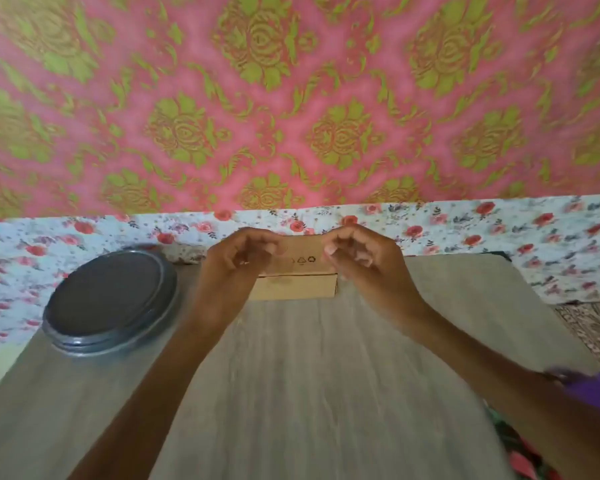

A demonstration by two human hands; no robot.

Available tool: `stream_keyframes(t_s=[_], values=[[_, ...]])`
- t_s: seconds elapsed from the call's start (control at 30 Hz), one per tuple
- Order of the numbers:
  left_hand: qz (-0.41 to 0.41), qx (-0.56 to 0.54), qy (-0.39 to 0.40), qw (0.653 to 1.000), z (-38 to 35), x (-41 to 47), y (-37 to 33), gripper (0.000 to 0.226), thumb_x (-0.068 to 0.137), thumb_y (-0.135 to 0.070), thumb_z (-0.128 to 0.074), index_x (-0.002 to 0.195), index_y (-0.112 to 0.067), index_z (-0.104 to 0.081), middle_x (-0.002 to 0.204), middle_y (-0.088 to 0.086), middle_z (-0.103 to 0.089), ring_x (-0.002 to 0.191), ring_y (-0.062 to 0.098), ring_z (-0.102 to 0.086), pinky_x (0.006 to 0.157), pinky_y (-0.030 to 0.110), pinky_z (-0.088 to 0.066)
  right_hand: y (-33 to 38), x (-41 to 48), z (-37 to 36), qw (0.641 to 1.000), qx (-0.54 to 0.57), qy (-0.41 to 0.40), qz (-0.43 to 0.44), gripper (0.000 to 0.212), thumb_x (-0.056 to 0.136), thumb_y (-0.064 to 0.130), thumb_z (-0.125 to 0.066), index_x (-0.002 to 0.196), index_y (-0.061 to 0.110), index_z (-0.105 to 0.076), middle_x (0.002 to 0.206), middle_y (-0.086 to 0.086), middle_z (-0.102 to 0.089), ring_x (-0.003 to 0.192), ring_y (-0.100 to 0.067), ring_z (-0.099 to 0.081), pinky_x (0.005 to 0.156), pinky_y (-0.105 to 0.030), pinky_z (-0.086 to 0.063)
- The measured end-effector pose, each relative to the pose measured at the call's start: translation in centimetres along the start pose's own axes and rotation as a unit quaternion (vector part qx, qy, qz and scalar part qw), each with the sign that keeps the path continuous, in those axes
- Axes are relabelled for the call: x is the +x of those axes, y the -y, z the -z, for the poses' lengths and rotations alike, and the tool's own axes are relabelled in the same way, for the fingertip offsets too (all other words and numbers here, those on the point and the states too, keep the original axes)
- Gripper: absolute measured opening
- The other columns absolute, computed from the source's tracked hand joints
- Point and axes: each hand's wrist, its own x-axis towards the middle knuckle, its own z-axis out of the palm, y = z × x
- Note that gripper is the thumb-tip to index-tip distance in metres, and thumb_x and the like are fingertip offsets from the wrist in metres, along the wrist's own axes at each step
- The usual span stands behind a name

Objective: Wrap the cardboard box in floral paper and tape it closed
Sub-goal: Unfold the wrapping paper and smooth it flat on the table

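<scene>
**Cardboard box (296, 288) between two curled hands, frame centre**

Pink-and-green floral sheet (291, 98) fills the whole upper half of the frame, blurred. Grey wood-grain table (309, 368) takes the lower half. White rose-print sheet (499, 244) runs as a band across the middle, behind the table's far edge and down its left side. Dark round lid (110, 296) with a clear rim lies flat on the table at mid left, well apart from the box.

Both forearms reach up from the bottom edge; purple sleeve (594, 389) shows at lower right. Left hand (238, 259) sits over the box's left end, fingers curled in, thumb tip lying against the top face. Right hand (364, 259) sits over the right end, fingers likewise curled, fingertips at the top face's edge. Motion blur: cannot tell whether either hand actually grips the box or only touches it.

Box is plain brown, unwrapped, low and long, at the table's far edge in frame centre. Top face carries small black printed symbols between the two hands; front face shows a flap seam along its upper edge.
</scene>
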Motion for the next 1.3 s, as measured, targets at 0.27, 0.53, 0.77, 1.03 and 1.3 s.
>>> stream_keyframes(t_s=[0.27, 0.53, 0.77, 1.03, 1.3], values=[[-0.077, 0.017, 0.01, 0.997, 0.1, -2.9, 3.8, 0.017, 0.093, -0.006, -0.062, 0.096, -0.02, -0.072, 0.091, -0.003, -0.075, 0.089, 0.019, -0.07, 0.09, 0.042, -0.055, -4.2, -2.4, -2.2, 0.997, -0.038, -0.011, 0.065, 0.006, 0.094, 0.012, -0.065, 0.095, 0.013, -0.07, 0.073, 0.003, -0.066, 0.066, -0.016, -0.062, 0.066, -0.036, -0.05], [-0.094, -0.001, -0.012, 0.996, -1.4, -15.5, 0.9, 0.021, 0.091, -0.002, -0.06, 0.094, -0.02, -0.071, 0.089, 0.001, -0.075, 0.082, 0.015, -0.068, 0.079, 0.031, -0.054, 1.7, -14.0, -0.2, 0.996, -0.018, -0.04, 0.074, 0.009, 0.092, 0.008, -0.064, 0.09, 0.013, -0.07, 0.076, -0.004, -0.07, 0.062, -0.015, -0.062, 0.059, -0.022, -0.048], [-0.095, 0.016, 0.032, 0.995, -5.0, -28.9, -1.0, 0.015, 0.094, -0.01, -0.062, 0.094, -0.023, -0.071, 0.087, -0.003, -0.075, 0.08, 0.014, -0.069, 0.077, 0.027, -0.055, 4.7, -28.7, 3.3, 0.995, -0.044, -0.078, 0.054, 0.007, 0.09, 0.012, -0.067, 0.087, 0.017, -0.071, 0.076, 0.002, -0.072, 0.063, -0.007, -0.063, 0.062, -0.018, -0.047], [-0.174, 0.192, 0.089, 0.962, -12.7, -34.3, 1.6, 0.011, 0.089, -0.013, -0.068, 0.093, -0.022, -0.071, 0.089, -0.01, -0.07, 0.077, 0.002, -0.063, 0.07, 0.008, -0.047, 1.0, -39.4, 10.1, 0.935, -0.269, -0.224, 0.052, 0.02, 0.076, 0.003, -0.069, 0.08, 0.023, -0.07, 0.087, 0.009, -0.071, 0.082, -0.004, -0.064, 0.077, -0.029, -0.055], [-0.226, 0.416, 0.196, 0.859, -22.5, -32.6, 1.1, 0.042, 0.088, -0.036, -0.067, 0.127, -0.028, -0.053, 0.124, -0.005, -0.055, 0.105, 0.014, -0.058, 0.086, 0.033, -0.052, -1.9, -41.6, 19.1, 0.837, -0.422, -0.315, -0.148, 0.084, 0.073, 0.046, -0.081, 0.134, 0.006, -0.039, 0.135, -0.019, -0.039, 0.117, -0.04, -0.048, 0.086, -0.047, -0.05]])
